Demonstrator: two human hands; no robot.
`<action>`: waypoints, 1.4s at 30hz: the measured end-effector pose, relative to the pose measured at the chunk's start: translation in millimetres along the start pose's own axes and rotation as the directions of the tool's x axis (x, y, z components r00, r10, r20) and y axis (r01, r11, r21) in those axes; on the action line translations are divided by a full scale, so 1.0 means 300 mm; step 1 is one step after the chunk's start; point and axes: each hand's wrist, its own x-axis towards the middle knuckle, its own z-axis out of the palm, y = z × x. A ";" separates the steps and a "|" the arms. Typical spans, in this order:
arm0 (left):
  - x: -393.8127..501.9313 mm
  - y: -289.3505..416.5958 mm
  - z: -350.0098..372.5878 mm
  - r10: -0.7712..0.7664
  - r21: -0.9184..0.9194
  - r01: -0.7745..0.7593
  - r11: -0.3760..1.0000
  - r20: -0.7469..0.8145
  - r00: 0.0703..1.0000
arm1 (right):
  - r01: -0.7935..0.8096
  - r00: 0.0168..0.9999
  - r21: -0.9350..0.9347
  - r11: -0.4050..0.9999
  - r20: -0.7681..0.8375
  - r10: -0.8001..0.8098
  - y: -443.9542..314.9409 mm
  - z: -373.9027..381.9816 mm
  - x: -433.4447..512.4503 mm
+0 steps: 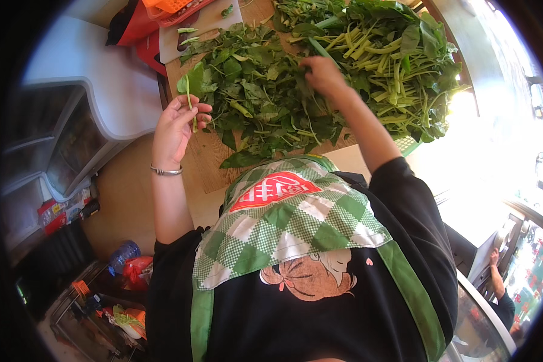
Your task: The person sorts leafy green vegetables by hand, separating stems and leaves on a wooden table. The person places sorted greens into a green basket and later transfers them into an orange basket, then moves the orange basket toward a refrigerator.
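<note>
Between its thumb and fingers my left hand [175, 124] holds a thin green stem [188, 90], with a broad leaf at its far end. A silver bangle circles that wrist. My right hand [323, 76] reaches into the leaf pile [253, 86], its fingers curled down among the greens. The hand is slightly blurred, and the leaves hide whether it grips any. Loose leaves and thin stems make up this pile, spread over a wooden tabletop [199, 163]. Right of it lies a larger heap of long-stalked leafy greens [384, 63].
A white cutting board [210, 22] with stalk scraps lies at the far left, near orange and red plastic baskets [174, 8]. A green basket rim [407, 145] shows under the heap. White appliance [117, 104] stands left; another person's arm [497, 276] appears lower right.
</note>
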 end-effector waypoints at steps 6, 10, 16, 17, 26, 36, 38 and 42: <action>-0.029 -0.031 -0.015 0.027 -0.084 -0.023 0.996 0.036 0.999 | 0.082 0.997 0.359 0.930 -0.036 -0.074 -0.193 -0.294 0.056; -0.022 -0.023 0.011 0.046 -0.111 -0.038 0.993 0.068 0.997 | -0.025 0.995 0.506 0.862 0.093 -0.026 -0.237 -0.311 0.086; -0.043 -0.025 -0.006 0.072 -0.180 -0.057 0.982 0.079 0.994 | -0.002 1.000 0.126 0.992 -0.028 0.006 -0.151 -0.182 0.062; -0.049 -0.015 -0.002 0.068 -0.168 -0.056 0.984 0.065 0.996 | -0.102 0.993 0.267 0.958 0.078 0.083 -0.151 -0.183 0.050; 0.070 0.151 0.224 0.195 0.152 -0.213 0.965 0.128 0.973 | 0.060 0.997 -0.283 0.957 -0.033 -0.072 -0.158 0.016 -0.081; 0.511 0.267 1.156 0.555 0.349 -0.788 0.508 0.567 0.609 | 0.103 0.992 -0.072 0.992 -0.060 -0.107 -0.145 -0.071 -0.239; 0.587 0.161 1.175 0.575 0.559 -0.794 0.239 0.577 0.580 | 0.102 0.991 -0.032 0.994 -0.088 -0.104 -0.111 -0.058 -0.276; 0.551 0.070 1.005 0.687 0.515 -0.851 -0.100 0.655 0.316 | -0.034 0.987 0.120 0.992 -0.153 0.053 0.030 -0.053 -0.434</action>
